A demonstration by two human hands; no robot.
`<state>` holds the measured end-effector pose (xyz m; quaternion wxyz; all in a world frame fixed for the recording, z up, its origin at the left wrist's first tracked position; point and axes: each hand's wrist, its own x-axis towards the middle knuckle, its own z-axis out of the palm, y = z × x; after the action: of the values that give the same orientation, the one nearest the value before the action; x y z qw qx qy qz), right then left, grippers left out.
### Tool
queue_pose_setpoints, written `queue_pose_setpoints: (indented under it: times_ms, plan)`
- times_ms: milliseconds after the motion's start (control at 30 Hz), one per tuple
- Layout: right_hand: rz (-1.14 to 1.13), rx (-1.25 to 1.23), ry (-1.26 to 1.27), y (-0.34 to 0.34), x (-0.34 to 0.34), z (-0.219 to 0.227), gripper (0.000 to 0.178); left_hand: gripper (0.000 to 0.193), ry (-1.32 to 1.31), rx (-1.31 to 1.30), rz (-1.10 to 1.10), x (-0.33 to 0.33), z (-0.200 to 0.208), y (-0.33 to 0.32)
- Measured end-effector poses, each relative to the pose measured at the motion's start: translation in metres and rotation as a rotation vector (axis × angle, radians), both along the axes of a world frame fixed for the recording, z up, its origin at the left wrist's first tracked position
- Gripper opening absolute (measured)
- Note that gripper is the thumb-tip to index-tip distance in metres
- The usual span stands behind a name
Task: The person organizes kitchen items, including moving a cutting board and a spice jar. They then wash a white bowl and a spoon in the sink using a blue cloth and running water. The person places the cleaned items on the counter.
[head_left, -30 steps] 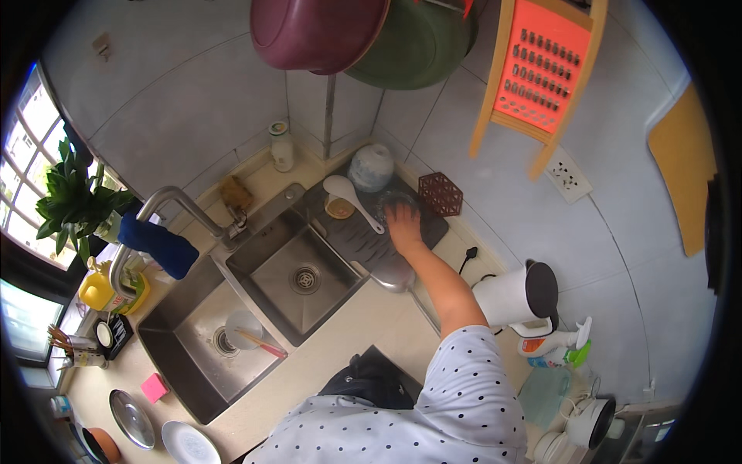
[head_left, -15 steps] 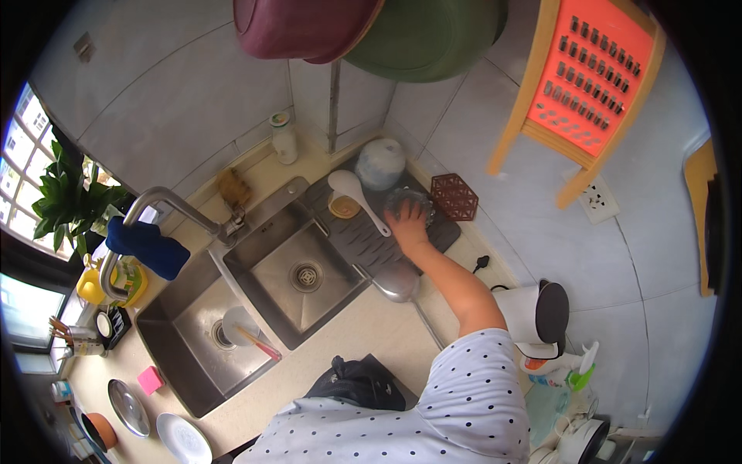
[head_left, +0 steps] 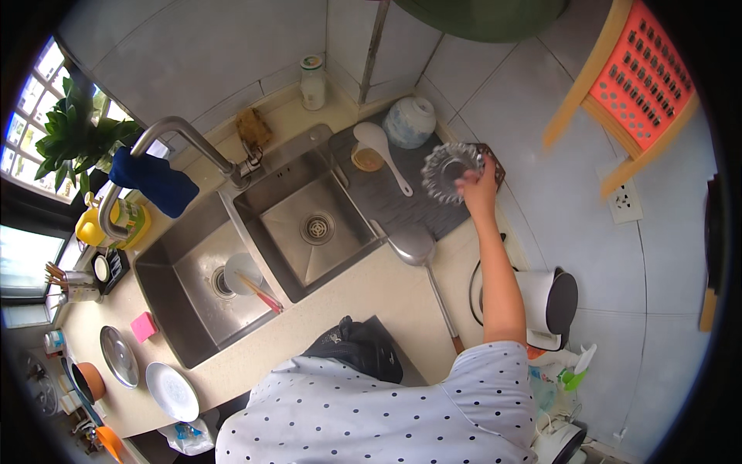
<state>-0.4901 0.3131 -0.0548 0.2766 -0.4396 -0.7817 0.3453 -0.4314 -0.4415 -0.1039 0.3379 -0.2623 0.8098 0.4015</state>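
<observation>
My right hand grips the rim of a clear glass dish with a scalloped edge, tilted up over the right end of a grey drying mat. The thumb and fingers are closed on the edge nearest me. Behind the dish, a brown lattice trivet is partly covered. To the left on the mat lie a white rice paddle and a small yellowish bowl. An upturned white-and-blue bowl stands at the mat's back. My left hand is out of sight.
A double steel sink with a curved faucet lies left of the mat. One basin holds a strainer-like tool with a red handle. A long-handled ladle-like utensil and a white kettle sit near my right arm.
My right hand has picked the glass dish up off the mat and moved it to the right, tilting it. The view has shifted slightly.
</observation>
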Motion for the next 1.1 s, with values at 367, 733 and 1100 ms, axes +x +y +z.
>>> queue_pose_setpoints:
  times_ms: [367,733,1100]
  plan:
    - [0.246,-0.782,0.032,-0.196,0.090,-0.068,0.048,0.041,0.033,0.011,-0.060,0.007,0.009,-0.028]
    - [0.288,-0.141,-0.505,-0.220,0.093,-0.079,0.039,0.038,0.066,0.035,-0.117,-0.004,0.006,-0.030]
    - [0.284,0.071,-0.613,-0.177,0.076,-0.036,0.026,0.035,0.049,0.059,-0.186,-0.038,-0.014,0.005]
